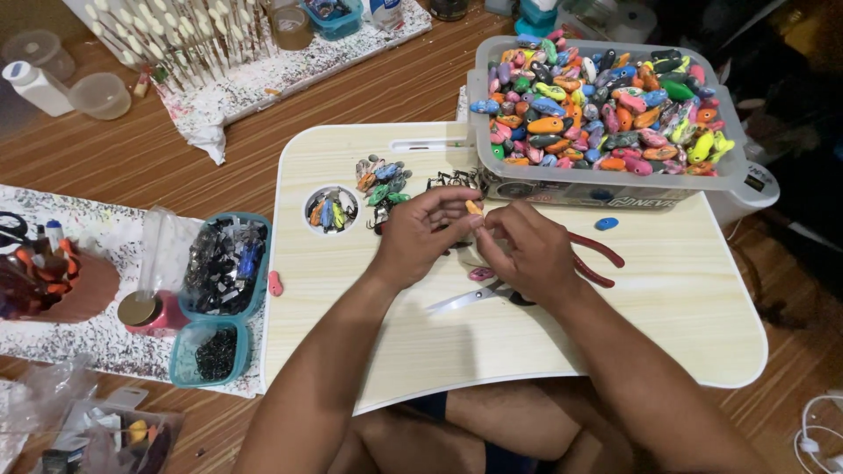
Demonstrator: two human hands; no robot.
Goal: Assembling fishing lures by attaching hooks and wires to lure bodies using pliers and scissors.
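Fingertips of left hand (420, 233) and right hand (525, 253) pinch a small orange piece (473, 208), mostly hidden.

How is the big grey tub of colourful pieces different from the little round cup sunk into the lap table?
The grey tub is a large rectangular bin standing on the lap table; the round cup is a small recess set into its surface.
The tub is heaped to the brim with many pieces; the cup holds only a few.
Both hold small painted pieces in mixed colours, like the orange one pinched between the left hand and right hand.
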